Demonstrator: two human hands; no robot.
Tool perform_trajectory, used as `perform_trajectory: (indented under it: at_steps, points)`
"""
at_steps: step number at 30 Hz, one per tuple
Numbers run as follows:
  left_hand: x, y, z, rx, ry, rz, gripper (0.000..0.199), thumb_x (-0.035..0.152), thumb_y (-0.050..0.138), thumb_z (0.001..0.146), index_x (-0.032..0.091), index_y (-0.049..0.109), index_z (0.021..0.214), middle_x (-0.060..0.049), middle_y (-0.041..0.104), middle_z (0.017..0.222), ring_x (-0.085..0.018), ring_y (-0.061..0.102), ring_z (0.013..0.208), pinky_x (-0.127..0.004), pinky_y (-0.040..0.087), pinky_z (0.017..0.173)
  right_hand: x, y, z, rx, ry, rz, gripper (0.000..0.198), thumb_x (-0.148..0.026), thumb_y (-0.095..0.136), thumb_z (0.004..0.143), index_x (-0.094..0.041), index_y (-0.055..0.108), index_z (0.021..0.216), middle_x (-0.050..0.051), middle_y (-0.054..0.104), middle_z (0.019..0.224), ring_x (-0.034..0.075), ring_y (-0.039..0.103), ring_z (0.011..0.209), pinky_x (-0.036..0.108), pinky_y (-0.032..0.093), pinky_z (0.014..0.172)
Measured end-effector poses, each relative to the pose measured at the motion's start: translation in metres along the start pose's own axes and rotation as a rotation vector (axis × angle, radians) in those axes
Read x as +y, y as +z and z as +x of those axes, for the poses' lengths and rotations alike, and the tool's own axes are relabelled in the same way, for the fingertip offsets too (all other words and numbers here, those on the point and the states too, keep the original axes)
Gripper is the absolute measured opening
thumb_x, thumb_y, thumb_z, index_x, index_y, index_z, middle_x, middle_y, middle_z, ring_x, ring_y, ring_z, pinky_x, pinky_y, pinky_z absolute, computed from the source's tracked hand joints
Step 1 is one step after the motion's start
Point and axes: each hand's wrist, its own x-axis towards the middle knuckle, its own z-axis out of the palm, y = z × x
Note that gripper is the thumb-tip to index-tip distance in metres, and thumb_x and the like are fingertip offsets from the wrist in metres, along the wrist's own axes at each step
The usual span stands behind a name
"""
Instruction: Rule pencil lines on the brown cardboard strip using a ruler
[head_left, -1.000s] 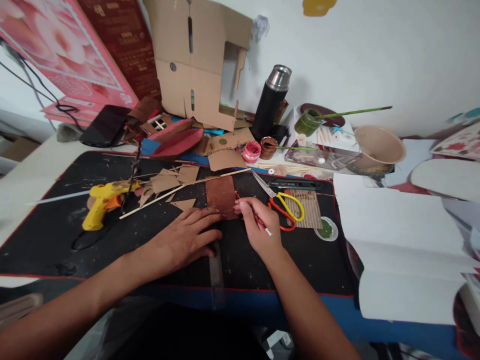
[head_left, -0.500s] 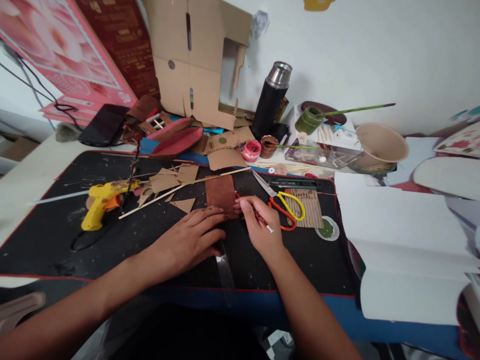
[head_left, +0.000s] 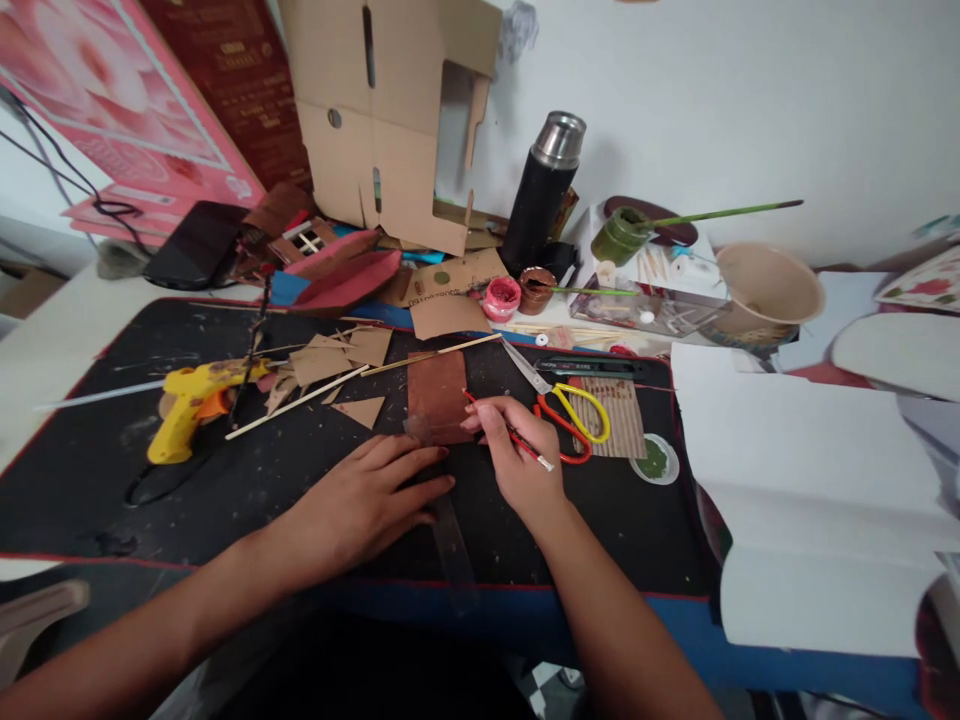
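A brown-painted piece of card (head_left: pixel 437 393) lies on the black mat in front of me. My left hand (head_left: pixel 375 495) rests palm down just below it, fingers stretched out over a clear ruler (head_left: pixel 450 545). The ruler's upper end reaches the card's lower left corner; part of it is hidden under the fingers. In my right hand (head_left: pixel 523 450) is a slim red pencil (head_left: pixel 534 453), its tip at the card's right edge. Scissors (head_left: pixel 559 395) with one yellow and one red handle lie just beyond this hand.
A yellow glue gun (head_left: pixel 187 405), cardboard scraps (head_left: pixel 322 360) and a thin wooden stick (head_left: pixel 296 402) are on the left. A green cutter (head_left: pixel 589 367), corrugated card (head_left: pixel 615 415) and green paint lid (head_left: pixel 656 458) lie right. Paint jars (head_left: pixel 501 298) and a black flask (head_left: pixel 544 195) stand behind.
My left hand has drawn back off the brown card, toward me and slightly left. The ruler's upper end now shows at the card's corner. My right hand keeps the pencil at the card's edge.
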Motion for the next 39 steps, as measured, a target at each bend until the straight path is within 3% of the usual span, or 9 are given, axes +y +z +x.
perform_trajectory:
  at_steps: [7, 13, 17, 28, 39]
  points:
    - [-0.003, 0.005, 0.0, -0.042, 0.041, -0.104, 0.033, 0.031, 0.066, 0.111, 0.026, 0.072, 0.143, -0.009, 0.075, 0.147, -0.029, 0.064, 0.142, -0.044, 0.055, 0.118, 0.002, 0.001, 0.003, 0.013, 0.06, 0.027, 0.034, -0.049, 0.06, 0.115, -0.023, 0.08, 0.104, 0.006, 0.084, 0.09, 0.021, 0.082, 0.083, 0.031, 0.064, 0.073]
    - [-0.007, 0.0, 0.008, -0.081, 0.121, -0.053, 0.038, 0.012, 0.057, 0.108, 0.024, 0.071, 0.142, -0.01, 0.073, 0.149, -0.03, 0.062, 0.148, -0.045, 0.055, 0.121, 0.002, 0.001, 0.004, 0.008, 0.074, 0.027, 0.038, -0.053, 0.06, 0.114, -0.023, 0.08, 0.102, 0.007, 0.085, 0.094, 0.022, 0.082, 0.084, 0.031, 0.064, 0.072]
    - [-0.007, -0.001, 0.012, -0.094, 0.13, -0.073, 0.042, 0.01, 0.056, 0.107, 0.026, 0.07, 0.144, -0.008, 0.073, 0.15, -0.028, 0.061, 0.149, -0.044, 0.054, 0.123, 0.002, 0.001, 0.004, 0.02, 0.07, 0.006, 0.038, -0.053, 0.06, 0.114, -0.023, 0.08, 0.102, 0.006, 0.084, 0.09, 0.022, 0.081, 0.083, 0.032, 0.064, 0.075]
    - [-0.003, 0.004, 0.011, 0.023, 0.034, -0.051, 0.038, 0.031, 0.068, 0.109, 0.021, 0.07, 0.146, -0.015, 0.069, 0.154, -0.033, 0.062, 0.147, -0.051, 0.055, 0.121, -0.001, 0.001, 0.003, 0.067, 0.04, 0.03, 0.036, -0.049, 0.06, 0.115, -0.024, 0.081, 0.101, 0.005, 0.082, 0.084, 0.02, 0.079, 0.076, 0.032, 0.063, 0.071]
    - [-0.004, 0.01, 0.013, 0.054, -0.005, -0.042, 0.033, 0.034, 0.064, 0.111, 0.023, 0.073, 0.141, -0.012, 0.072, 0.15, -0.033, 0.064, 0.143, -0.052, 0.059, 0.116, 0.001, 0.003, 0.008, 0.067, 0.224, 0.202, 0.047, -0.066, 0.066, 0.107, -0.022, 0.08, 0.096, 0.004, 0.081, 0.077, 0.017, 0.076, 0.064, 0.026, 0.057, 0.057]
